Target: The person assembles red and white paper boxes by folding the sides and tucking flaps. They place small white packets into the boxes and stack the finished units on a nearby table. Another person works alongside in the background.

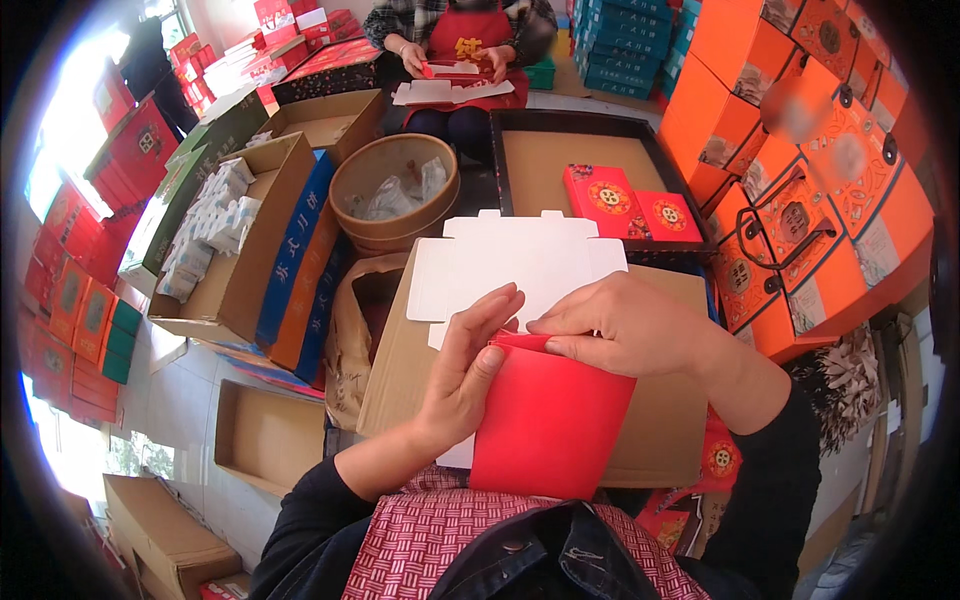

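Note:
A plain red paper piece (pixel 555 420) leans upright against my lap, with several thin layers showing at its top edge. I cannot tell whether it is a bag or a stack of sheets. My left hand (pixel 462 370) holds its upper left corner, thumb in front and fingers behind. At the top edge, my right hand (pixel 635 325) pinches the paper between thumb and curled fingers. Just beyond both hands, a flat white die-cut box blank (pixel 520 255) lies on a brown cardboard surface (pixel 655 400); the hands hide part of the blank.
At left stands an open carton (pixel 225 290) of small white packets. A round tub (pixel 395 190) holds clear plastic. Beyond it a person (pixel 460 60) in a red apron handles card. A black-rimmed tray (pixel 540 170) carries red boxes (pixel 605 200). Orange gift boxes (pixel 790 220) are stacked at right.

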The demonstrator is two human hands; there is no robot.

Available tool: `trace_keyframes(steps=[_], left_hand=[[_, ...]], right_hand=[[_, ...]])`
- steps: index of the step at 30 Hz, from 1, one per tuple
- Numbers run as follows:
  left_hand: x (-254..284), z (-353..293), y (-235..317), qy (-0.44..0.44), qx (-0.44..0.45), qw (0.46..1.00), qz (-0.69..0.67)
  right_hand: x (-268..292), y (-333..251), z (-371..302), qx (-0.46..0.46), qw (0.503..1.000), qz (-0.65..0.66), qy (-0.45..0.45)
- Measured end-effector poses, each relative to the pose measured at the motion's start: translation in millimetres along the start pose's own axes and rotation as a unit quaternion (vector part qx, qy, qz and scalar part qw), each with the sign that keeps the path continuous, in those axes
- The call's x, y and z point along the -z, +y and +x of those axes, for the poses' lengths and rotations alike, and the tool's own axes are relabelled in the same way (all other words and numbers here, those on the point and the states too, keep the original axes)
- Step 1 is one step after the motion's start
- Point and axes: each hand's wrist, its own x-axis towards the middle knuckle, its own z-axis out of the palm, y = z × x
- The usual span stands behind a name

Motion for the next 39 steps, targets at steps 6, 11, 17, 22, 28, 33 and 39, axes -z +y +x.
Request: trace_keyframes(steps=[6,11,17,22,28,33,39], left_hand=[[5,-3,-11,0.006,-0.013,0.994,0.104],[8,-2,-6,0.005,-0.009,0.996,0.092],[0,-3,-6,0.027,0.026,0.995,0.09],[4,-7,-11,0.027,0.036,0.994,0.101],[3,-6,-5,-0.012,0.088,0.995,-0.043],[1,-7,-6,-0.048,0.122,0.991,-0.039],[2,-10,-8,-0.052,0.114,0.991,-0.037]], right_hand=[[-2,-3,-5,-0.146,0.967,0.187,0.088],[-24,33,-60,-0.114,0.88,0.406,0.218],[-49,-4,-62,-0.249,0.821,0.386,0.339],[-67,-10,-63,-0.214,0.864,0.222,0.399],[-77,-13,-75,-0.138,0.884,0.219,0.39],[-79,-13,-78,-0.134,0.892,0.188,0.388],[-85,-9,-82,-0.081,0.913,0.123,0.38]])
